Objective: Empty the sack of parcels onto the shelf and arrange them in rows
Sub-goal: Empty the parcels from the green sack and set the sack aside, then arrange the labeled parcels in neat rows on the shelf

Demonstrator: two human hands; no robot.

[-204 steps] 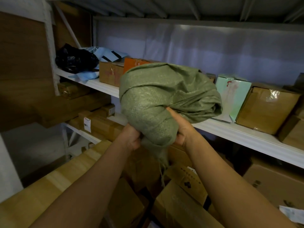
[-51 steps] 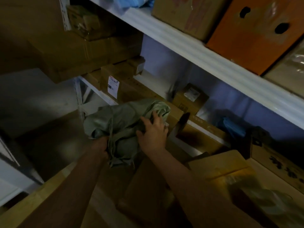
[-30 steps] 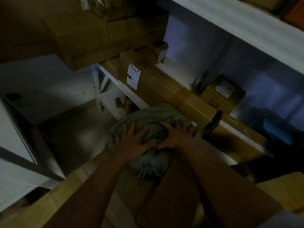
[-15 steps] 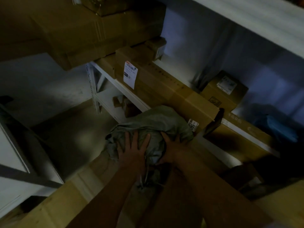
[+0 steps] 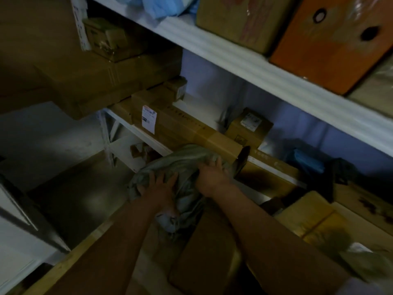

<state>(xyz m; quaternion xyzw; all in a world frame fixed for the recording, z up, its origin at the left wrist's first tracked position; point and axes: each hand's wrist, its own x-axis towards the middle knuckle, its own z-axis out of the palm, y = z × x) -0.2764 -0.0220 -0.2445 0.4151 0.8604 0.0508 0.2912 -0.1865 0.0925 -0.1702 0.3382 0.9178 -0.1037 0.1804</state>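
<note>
One sack, two hands, one orange box.

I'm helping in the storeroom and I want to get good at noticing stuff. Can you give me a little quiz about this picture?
1. True or false: the orange box with round holes stands on the upper shelf.
2. What are the left hand and the right hand both on? A) green sack B) blue bag C) orange box
3. Fill in: the long cardboard box behind the sack carries a white ___.
Key: 1 true; 2 A; 3 label.
</note>
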